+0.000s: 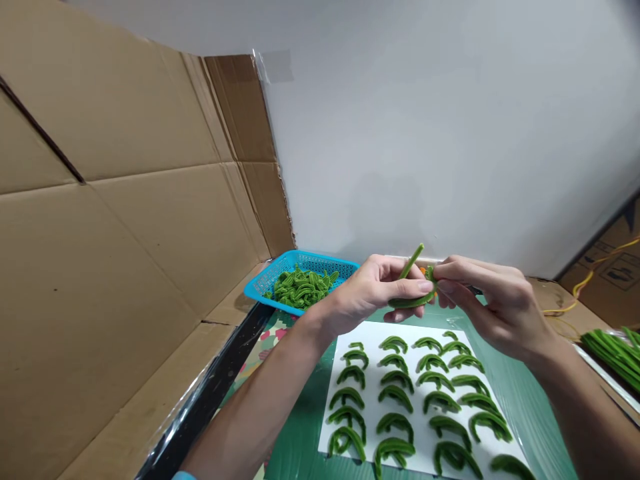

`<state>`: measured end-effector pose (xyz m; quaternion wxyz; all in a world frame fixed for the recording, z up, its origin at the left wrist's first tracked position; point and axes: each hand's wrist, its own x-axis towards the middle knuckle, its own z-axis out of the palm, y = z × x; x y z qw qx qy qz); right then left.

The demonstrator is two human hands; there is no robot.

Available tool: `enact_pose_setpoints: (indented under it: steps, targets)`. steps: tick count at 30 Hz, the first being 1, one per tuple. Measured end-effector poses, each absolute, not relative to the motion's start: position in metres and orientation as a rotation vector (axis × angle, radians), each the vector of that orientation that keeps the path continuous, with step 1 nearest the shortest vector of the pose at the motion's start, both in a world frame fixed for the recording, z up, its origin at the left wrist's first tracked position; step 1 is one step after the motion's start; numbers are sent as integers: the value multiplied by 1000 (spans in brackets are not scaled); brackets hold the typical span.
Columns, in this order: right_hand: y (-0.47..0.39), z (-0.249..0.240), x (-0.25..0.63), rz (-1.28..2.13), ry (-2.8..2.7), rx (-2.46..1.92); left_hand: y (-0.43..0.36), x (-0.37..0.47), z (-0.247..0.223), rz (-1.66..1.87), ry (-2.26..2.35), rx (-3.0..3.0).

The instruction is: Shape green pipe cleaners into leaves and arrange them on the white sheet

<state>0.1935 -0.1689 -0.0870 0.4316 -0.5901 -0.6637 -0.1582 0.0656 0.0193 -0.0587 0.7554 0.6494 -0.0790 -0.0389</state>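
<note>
A green fuzzy pipe cleaner (410,302) is held up between both hands, one straight end (414,260) pointing upward. My left hand (367,293) is closed on it, the thumb pressing on the bent part. Facing it, my right hand (493,300) pinches the pipe cleaner near its looped end, partly hidden behind the fingers. Below the hands lies a white sheet (371,373) with rows of curved green pipe cleaner pieces (395,395) on it. A small orange thing shows behind the fingertips, too hidden to name.
A blue plastic basket (320,256) with many shaped green pieces (303,288) stands at the back left. Straight green pipe cleaners (613,353) lie at the right edge. Cardboard (150,247) walls the left side; a yellow cord (583,283) hangs at right.
</note>
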Motion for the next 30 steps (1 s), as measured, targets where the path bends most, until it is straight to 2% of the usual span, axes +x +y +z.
enact_pose_setpoints:
  steps: [7, 13, 30]
  targets:
    - [-166, -88, 172, -543, -1546, -1406, 13, 63, -57, -238, -138, 1187]
    - [-167, -80, 157, -491, -1457, -1372, 10, 61, -58, -341, -163, 1062]
    - [-173, -83, 154, -407, -1431, -1333, 8, 59, -58, -303, -106, 1156]
